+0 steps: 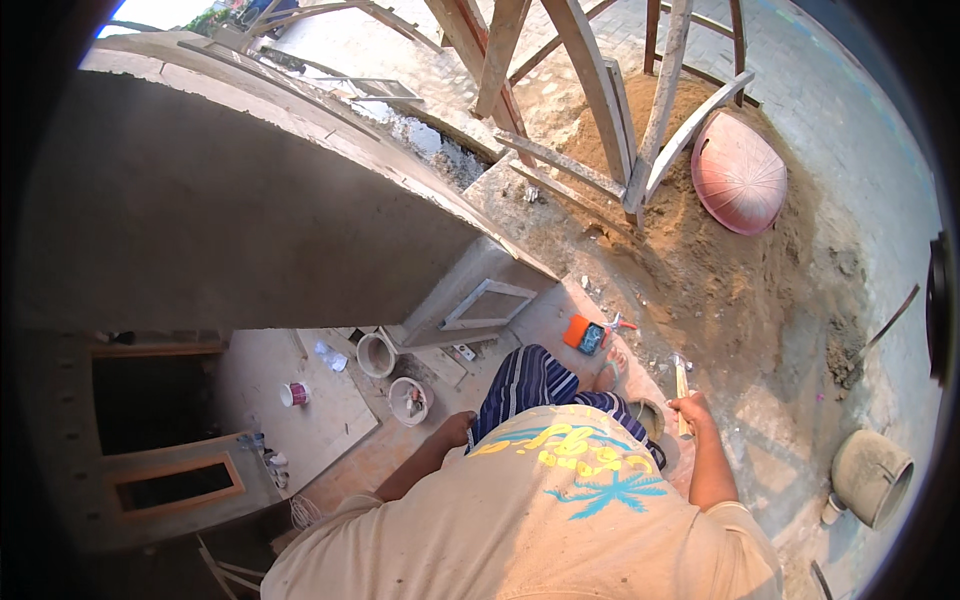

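Sand and pale concrete lay far below the person, who looked straight down over a cream shirt with a yellow and turquoise palm print (560, 480) and dark blue striped trousers (535, 385). The right hand (690, 408) was closed around a slim, light-coloured wooden stick (682, 385), gripped at its lower end so that the stick rose upright and slightly tilted away from the body, over the sandy ground (740, 290). The left hand (458, 428) hung beside the left thigh, curled loosely; whether it pinched anything could not be told. Judging from this, the stick would be steadier with the grip kept firm and low and the wrist quiet, since the footing looked narrow and the drop considerable. The stick appeared flat, straight and narrow, bare wood with no visible markings. Beneath the left side stood two round white buckets (410, 400) on the concrete floor (330, 420), near a small red-banded tin (294, 394). By the feet lay an orange box-shaped tool (583, 335). Farther off, an upturned pink plastic basin (738, 172) rested on the sand beside rough timber scaffold legs (600, 100).
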### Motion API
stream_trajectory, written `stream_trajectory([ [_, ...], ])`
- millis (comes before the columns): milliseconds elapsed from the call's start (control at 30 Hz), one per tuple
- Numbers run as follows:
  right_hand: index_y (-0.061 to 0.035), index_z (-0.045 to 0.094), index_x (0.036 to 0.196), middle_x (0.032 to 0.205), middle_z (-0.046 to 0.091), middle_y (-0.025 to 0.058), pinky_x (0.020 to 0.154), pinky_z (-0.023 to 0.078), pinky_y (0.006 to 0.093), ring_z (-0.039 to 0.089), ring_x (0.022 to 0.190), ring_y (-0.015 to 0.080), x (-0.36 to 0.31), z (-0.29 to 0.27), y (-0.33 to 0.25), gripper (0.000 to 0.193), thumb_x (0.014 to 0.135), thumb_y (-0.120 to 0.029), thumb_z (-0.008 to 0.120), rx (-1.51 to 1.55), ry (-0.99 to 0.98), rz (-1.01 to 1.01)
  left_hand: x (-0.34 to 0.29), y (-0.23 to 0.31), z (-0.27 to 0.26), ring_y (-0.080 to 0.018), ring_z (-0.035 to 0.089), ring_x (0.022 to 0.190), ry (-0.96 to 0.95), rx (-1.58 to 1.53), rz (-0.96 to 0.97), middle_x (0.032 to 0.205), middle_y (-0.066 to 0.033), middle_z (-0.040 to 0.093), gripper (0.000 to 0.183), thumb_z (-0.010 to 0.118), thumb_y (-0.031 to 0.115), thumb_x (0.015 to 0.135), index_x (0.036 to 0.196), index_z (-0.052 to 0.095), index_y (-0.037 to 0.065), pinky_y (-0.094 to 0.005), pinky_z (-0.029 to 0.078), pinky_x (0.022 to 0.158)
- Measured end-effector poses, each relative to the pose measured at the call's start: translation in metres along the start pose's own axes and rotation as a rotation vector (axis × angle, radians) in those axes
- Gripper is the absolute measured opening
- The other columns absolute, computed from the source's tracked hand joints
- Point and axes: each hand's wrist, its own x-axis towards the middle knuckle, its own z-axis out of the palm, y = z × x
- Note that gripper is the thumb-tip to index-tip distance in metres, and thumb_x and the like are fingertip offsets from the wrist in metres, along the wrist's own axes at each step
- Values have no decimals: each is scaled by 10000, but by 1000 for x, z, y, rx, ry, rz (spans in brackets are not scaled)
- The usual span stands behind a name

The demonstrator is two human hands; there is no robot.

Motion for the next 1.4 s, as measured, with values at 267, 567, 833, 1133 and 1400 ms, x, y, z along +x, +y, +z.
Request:
stream_trajectory([
  [267, 37, 652, 1016, 700, 638, 114, 429, 493, 369, 624, 519, 206, -46, 12, -23, 228, 860, -110, 729, 56, 26, -120, 61, 74, -39, -218, 725, 795, 13, -33, -65, 894, -121, 756, 297, 661, 292, 963, 1050, 740, 20, -384, 561, 768],
  [567, 78, 670, 1084, 885, 718, 265, 686, 559, 451, 732, 757, 342, -27, 29, -43, 468, 859, -332, 697, -440, 182, -186, 57, 76, -64, -215, 707, 773, -9, -13, -21, 880, -121, 735, 324, 655, 305, 969, 1054, 719, -1, -377, 556, 754],
  [833, 47, 672, 1133, 1014, 725, 294, 875, 552, 462, 719, 1003, 413, -34, 91, -149, 484, 813, -315, 699, -547, 216, -509, -7, 4, -86, -176, 684, 758, 158, -96, -163, 827, -81, 703, 285, 657, 278, 938, 1015, 714, 10, -364, 554, 720],
  [1133, -5, 601, 1196, 695, 650, 77, 442, 479, 355, 588, 465, 151, -2, 108, -322, 373, 858, -117, 713, -298, -408, -646, -9, 12, -34, -162, 653, 727, 297, -520, -449, 851, -55, 690, 157, 636, 160, 940, 1015, 684, 30, -335, 554, 684],
  [1400, 17, 673, 1194, 776, 715, 123, 490, 489, 334, 638, 553, 147, 43, 74, -435, 419, 971, -337, 691, -612, -472, -684, 77, 113, 26, -233, 713, 953, 428, -396, -379, 1044, -129, 753, 248, 675, 173, 968, 1175, 690, 38, -352, 563, 830],
])
